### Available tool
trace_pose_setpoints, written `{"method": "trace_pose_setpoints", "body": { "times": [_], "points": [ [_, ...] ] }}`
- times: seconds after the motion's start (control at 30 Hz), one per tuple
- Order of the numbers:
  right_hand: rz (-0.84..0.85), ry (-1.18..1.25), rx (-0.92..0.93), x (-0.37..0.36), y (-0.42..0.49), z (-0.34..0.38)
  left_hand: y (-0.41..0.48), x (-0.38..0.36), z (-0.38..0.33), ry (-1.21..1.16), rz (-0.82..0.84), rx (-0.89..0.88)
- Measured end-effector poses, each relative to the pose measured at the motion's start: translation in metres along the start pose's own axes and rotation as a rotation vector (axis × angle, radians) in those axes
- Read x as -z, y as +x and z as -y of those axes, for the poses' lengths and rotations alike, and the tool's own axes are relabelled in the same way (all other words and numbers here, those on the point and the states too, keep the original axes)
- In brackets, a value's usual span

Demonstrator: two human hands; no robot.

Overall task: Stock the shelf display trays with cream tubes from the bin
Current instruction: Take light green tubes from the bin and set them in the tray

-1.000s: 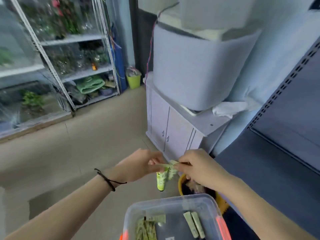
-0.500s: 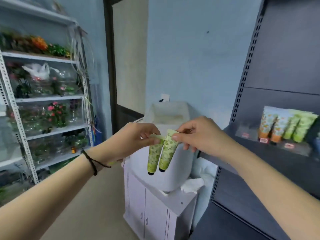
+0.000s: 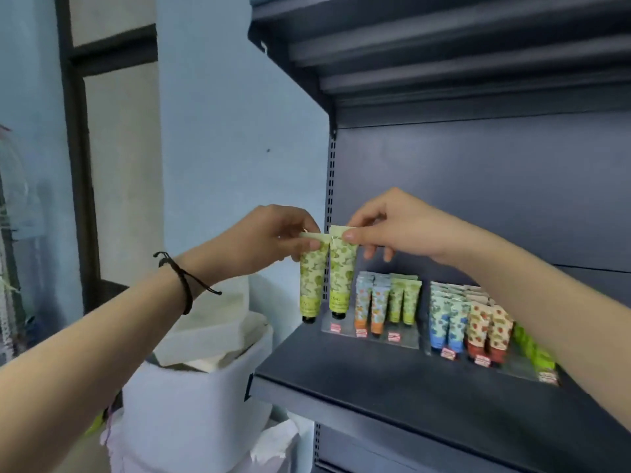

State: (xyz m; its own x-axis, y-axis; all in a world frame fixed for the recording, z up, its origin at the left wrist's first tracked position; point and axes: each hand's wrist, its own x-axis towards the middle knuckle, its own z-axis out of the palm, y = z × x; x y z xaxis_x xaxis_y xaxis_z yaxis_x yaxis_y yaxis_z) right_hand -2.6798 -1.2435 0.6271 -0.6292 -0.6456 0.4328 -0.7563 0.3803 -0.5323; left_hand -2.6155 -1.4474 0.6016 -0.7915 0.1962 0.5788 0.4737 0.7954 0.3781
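Observation:
Two green cream tubes hang side by side, caps down, at the left end of the dark shelf [image 3: 392, 373]. My left hand [image 3: 269, 240] pinches the crimped top of the left green tube [image 3: 312, 285]. My right hand [image 3: 392, 227] pinches the top of the right green tube [image 3: 342, 278]. Behind them a clear display tray [image 3: 403, 340] holds orange-capped and green tubes. A second tray [image 3: 512, 368] to its right holds blue, red and green tubes. The bin is out of view.
An upper shelf [image 3: 444, 56] overhangs the hands. A slotted upright [image 3: 330, 186] marks the shelf's left edge. Left of it and lower stands a white container [image 3: 205, 394] with foam pieces on top. The blue wall [image 3: 222, 131] lies behind.
The view rose from the bin and floor to the shelf. Both hands lifted the two green tubes up and rightward, level with the display trays.

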Motion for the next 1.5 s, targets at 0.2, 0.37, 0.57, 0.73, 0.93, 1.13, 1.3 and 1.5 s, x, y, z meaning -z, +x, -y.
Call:
{"method": "trace_pose_setpoints", "body": {
  "times": [0.2,0.37,0.57,0.73,0.93,1.13,1.3,1.5],
  "points": [
    [0.000,-0.164,-0.100,0.049,0.002,-0.070,0.082,-0.069,-0.007,0.012,0.121,-0.047],
    [0.021,-0.271,-0.172,0.067,0.018,-0.129,0.136,-0.121,0.010,0.102,0.186,-0.087],
    [0.073,-0.448,-0.234,0.072,0.048,-0.193,0.184,-0.175,0.039,0.168,0.198,-0.039],
    [0.149,-0.515,-0.276,0.065,0.066,-0.231,0.203,-0.215,0.057,0.338,0.128,-0.011],
    [0.207,-0.542,-0.283,0.052,0.074,-0.256,0.203,-0.237,0.073,0.372,0.113,0.027],
    [0.216,-0.513,-0.299,0.048,0.081,-0.270,0.205,-0.248,0.080,0.374,0.059,0.065],
    [0.205,-0.434,-0.303,0.054,0.085,-0.277,0.203,-0.252,0.083,0.412,0.079,0.095],
    [0.244,-0.388,-0.311,0.048,0.083,-0.283,0.203,-0.255,0.085,0.414,0.086,0.119]
  ]
}}
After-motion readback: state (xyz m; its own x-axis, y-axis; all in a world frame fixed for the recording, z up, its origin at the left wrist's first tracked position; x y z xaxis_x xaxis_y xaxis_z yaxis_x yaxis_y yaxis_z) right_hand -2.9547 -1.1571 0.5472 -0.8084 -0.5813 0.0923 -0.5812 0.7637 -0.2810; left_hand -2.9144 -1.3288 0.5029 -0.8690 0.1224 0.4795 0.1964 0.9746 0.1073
